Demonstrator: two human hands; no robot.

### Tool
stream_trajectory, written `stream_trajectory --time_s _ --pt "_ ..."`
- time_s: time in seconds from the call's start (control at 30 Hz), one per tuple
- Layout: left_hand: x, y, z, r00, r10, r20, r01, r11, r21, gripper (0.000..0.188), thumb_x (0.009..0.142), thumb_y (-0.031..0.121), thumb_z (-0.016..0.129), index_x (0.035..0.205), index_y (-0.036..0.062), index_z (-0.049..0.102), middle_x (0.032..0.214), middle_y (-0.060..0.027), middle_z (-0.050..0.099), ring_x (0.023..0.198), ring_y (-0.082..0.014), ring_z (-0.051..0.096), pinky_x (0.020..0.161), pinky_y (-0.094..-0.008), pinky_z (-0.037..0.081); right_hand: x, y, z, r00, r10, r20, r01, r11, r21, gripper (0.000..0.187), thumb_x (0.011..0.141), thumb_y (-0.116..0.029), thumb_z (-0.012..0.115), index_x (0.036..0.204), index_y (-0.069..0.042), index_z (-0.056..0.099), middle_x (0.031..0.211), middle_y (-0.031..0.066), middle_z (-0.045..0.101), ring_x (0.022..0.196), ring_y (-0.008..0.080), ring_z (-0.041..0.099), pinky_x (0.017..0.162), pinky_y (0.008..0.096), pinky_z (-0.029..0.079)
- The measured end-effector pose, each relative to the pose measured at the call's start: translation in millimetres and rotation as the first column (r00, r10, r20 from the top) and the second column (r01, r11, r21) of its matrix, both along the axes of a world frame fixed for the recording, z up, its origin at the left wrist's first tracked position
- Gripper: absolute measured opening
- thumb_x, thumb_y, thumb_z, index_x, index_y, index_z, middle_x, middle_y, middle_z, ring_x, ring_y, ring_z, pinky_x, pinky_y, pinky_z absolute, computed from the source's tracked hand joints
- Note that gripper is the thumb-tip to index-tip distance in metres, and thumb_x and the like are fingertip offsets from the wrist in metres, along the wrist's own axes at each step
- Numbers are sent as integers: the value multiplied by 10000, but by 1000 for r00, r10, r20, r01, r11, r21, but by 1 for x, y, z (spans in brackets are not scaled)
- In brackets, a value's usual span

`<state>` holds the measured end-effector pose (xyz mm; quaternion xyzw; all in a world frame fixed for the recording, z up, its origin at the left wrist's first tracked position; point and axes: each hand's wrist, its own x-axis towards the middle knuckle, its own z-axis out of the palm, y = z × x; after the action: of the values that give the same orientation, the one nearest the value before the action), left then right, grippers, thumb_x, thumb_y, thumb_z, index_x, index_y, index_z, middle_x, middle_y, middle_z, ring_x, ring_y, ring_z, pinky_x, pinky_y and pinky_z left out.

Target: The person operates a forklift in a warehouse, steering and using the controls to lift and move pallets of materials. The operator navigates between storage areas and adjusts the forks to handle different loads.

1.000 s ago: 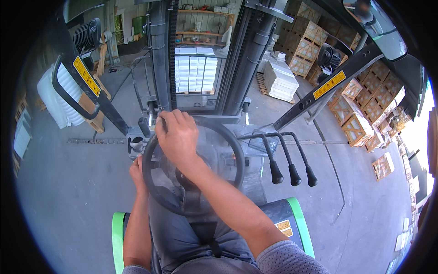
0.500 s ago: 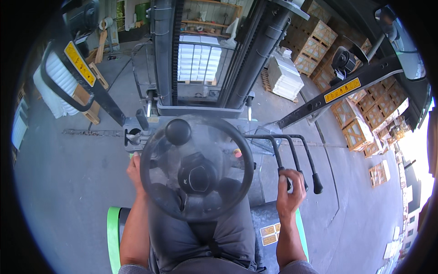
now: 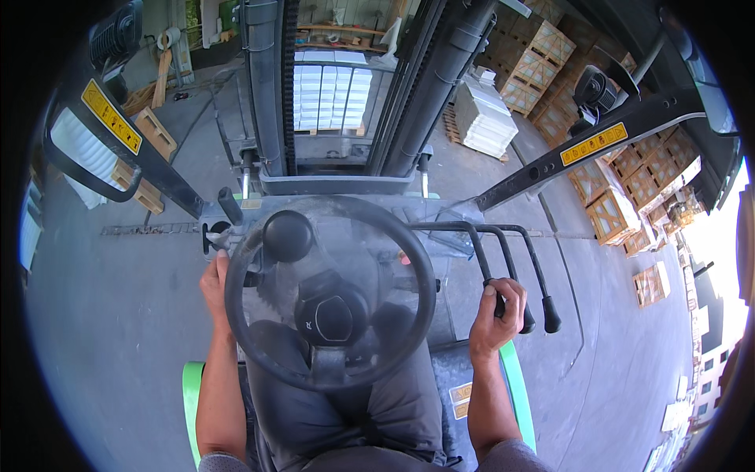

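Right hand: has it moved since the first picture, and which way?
Yes: the right hand has moved right and down, from the upper left of the steering wheel to the leftmost lever.

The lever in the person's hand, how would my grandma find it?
Find the big black steering wheel in the middle. To its right, three bent black levers stand in a row. Yours is the lever nearest the wheel, the one with the right hand gripping its handle.
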<state>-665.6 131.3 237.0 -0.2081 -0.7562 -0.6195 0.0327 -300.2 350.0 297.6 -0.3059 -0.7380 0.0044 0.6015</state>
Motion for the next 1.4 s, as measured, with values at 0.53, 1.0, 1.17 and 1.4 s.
stream_trajectory --time_s 0.53,1.0,1.17,1.4 --pt "10 -114 -4 996 44 80 -49 997 59 519 1067 395 547 770 -31 570 622 -34 472 651 -127 418 573 -358 390 13 -112 6 999 22 48 -24 999 28 149 867 54 676 996 -19 670 975 120 693 906 302 645 806 405 516" --pt "19 -51 -9 989 -1 150 -41 959 279 459 1109 360 521 778 47 574 726 53 466 691 -67 376 586 -309 308 -9 -26 33 999 -13 -31 13 1000 -2 114 897 33 675 1004 -10 678 918 125 680 807 293 627 701 384 503" --pt "3 2 -23 985 17 173 -69 953 296 456 1107 365 534 750 80 552 704 65 448 674 -53 360 573 -300 291 -41 35 27 998 -24 -57 20 997 -74 99 906 21 679 1001 -7 687 905 115 678 765 259 604 680 362 488" --pt "2 62 -43 986 80 143 -115 958 262 519 1115 346 499 712 18 496 650 16 448 649 -98 374 563 -339 340 -45 100 12 996 5 -93 -8 999 -34 111 885 27 696 988 -15 697 858 102 666 727 235 586 641 357 472"
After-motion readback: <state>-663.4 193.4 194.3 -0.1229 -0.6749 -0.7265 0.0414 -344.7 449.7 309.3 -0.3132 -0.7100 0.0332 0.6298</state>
